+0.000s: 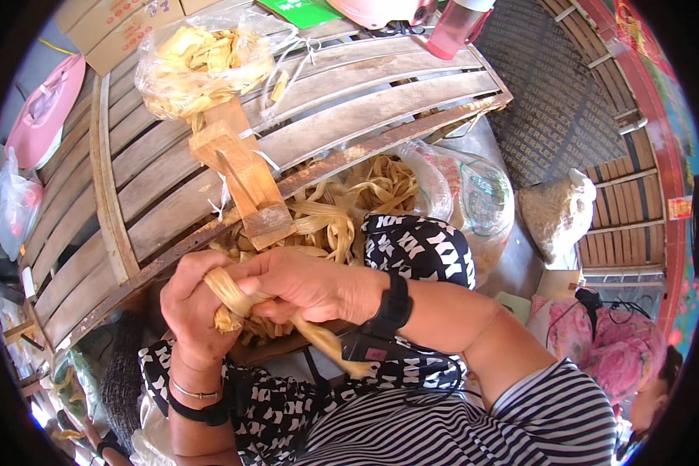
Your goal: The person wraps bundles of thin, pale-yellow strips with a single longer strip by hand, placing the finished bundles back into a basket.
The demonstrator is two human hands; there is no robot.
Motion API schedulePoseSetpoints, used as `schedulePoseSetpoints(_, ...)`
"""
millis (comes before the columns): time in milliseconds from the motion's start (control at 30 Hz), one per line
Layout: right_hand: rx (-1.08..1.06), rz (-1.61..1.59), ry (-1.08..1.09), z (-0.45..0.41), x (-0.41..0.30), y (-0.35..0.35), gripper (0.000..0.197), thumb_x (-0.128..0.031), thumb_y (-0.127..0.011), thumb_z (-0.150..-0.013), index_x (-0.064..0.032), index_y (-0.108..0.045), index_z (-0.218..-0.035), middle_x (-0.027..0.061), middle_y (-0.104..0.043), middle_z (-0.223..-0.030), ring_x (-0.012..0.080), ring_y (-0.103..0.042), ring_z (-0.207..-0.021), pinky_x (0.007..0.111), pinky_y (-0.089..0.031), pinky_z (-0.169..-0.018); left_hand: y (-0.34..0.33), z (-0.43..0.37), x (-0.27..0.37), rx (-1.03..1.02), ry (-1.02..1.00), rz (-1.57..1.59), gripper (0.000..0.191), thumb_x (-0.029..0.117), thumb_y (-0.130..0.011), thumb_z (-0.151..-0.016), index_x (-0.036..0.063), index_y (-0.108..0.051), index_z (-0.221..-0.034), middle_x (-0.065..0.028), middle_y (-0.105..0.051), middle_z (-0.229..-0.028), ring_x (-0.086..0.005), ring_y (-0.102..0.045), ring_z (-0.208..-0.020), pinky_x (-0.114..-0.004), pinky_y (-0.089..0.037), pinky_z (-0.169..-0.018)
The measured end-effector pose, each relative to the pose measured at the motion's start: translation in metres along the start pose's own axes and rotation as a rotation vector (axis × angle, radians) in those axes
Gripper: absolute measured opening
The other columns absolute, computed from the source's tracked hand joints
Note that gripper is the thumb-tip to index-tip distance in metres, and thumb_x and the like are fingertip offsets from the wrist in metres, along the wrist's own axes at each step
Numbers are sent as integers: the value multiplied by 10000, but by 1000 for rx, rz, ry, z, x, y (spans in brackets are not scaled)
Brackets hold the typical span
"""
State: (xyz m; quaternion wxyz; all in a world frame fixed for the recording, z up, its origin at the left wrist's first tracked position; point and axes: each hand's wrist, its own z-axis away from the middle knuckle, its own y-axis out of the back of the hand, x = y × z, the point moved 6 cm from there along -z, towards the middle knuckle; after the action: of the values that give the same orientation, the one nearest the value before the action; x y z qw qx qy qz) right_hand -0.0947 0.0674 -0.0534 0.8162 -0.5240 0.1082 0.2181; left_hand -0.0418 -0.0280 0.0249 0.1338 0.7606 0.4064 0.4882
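Observation:
A pale yellow fibrous strip [227, 291] is wrapped in a loop between my two hands. My left hand [192, 309] grips the folded bundle, whose cut-looking end sticks out below the fingers. Fingers of my right hand [309, 282] pinch the strip beside it, and a loose tail [332, 346] hangs toward my lap. Just beyond my hands, a wooden block device [244, 180] with a lengthwise slot is tied with white cord to a slatted bench [163, 157]. Beneath the bench's edge lies a heap of similar long strips [326, 221], partly hidden by my right arm.
On the bench stand a clear plastic bag of yellow folded pieces [204, 64], a pink bottle [454, 29] and a pink helmet [378, 9]. Printed woven sacks [472, 192] rest right of my knee. A pink hat [46, 110] lies at left. Another person [606, 343] sits at right.

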Motion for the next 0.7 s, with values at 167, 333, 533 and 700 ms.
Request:
schedulePoseSetpoints(167, 352, 289, 591, 12, -46, 9, 154, -128, -626, -958, 16, -679, -948, 69, -720, -898, 101, -648, -701, 241, -514, -588, -13, 4, -29, 16, 425, 127, 212, -6, -639, -862, -37, -684, -1066, -105, -671, -1119, -173, -653, -960, -272, -492, -882)
schedulePoseSetpoints(333, 391, 1428, 772, 30, -53, -8, 283, -305, -628, -933, -36, -628, -844, 139, -645, -715, 309, -659, -633, 395, -491, -556, -17, 8, -18, -228, 380, 102, 273, -83, -619, -742, -49, -675, -1008, -167, -663, -1166, -317, -646, -1080, -332, -496, -930)
schedulePoseSetpoints(533, 285, 935, 420, 25, -48, -8, 382, -355, -547, -997, -39, -556, -783, 29, -558, -648, 165, -490, -509, 313, -387, -493, -5, 3, -20, -73, 457, 444, 92, -92, -641, -791, -42, -683, -856, -106, -679, -1104, -235, -659, -963, -314, -531, -805)
schedulePoseSetpoints(700, -19, 447, 252, 31, -39, -6, 428, -423, -481, -1027, -66, -585, -817, -58, -387, -619, 42, -256, -509, 217, -200, -452, 18, 8, -32, 312, 636, 907, 222, 148, -646, -921, -60, -693, -861, -125, -676, -1061, -72, -519, -577, -191, -414, -541)
